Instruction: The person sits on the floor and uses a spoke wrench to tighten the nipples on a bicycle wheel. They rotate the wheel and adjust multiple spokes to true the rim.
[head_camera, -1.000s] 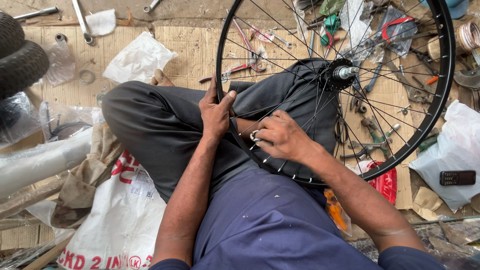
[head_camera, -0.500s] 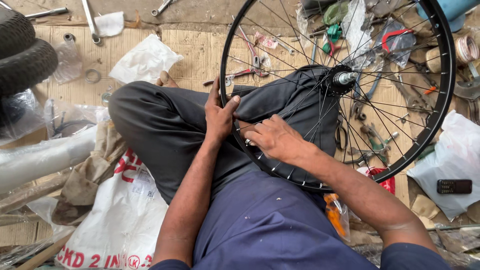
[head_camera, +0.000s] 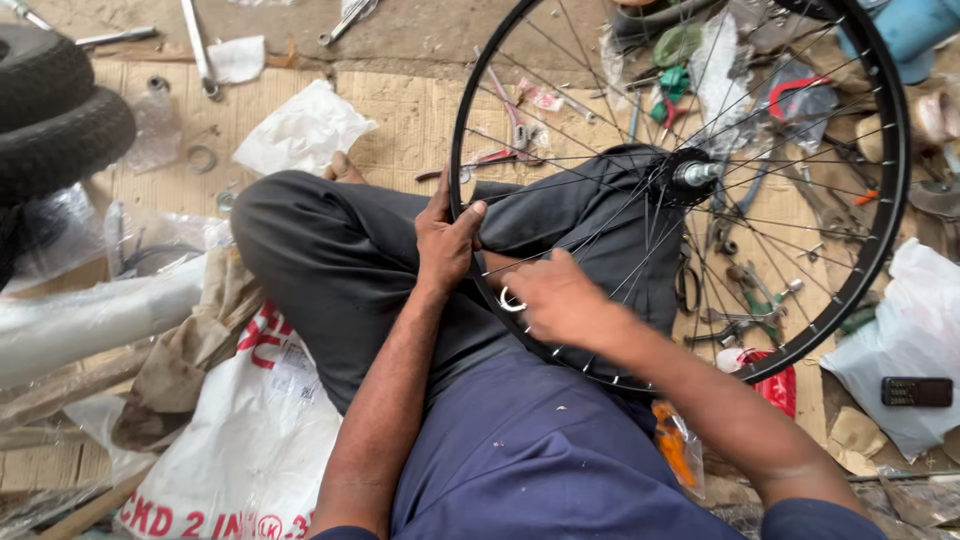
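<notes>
Both hands (head_camera: 500, 270) grip a round black rim (head_camera: 880, 250) with thin wire spokes (head_camera: 600, 215).

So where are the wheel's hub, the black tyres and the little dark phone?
Hub (head_camera: 695, 173), head view, on its shiny metal axle end.
Black tyres (head_camera: 60, 130), head view, on the lower tyre's tread.
Phone (head_camera: 916, 391), head view, on the middle of its dark face.

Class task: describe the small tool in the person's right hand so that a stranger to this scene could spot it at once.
Find the big black spoked wheel resting on the seated person's lap. At its near rim, the right hand pinches a small pale metal tool. Unlike the tools scattered on the cardboard, it sits against the rim.
</notes>
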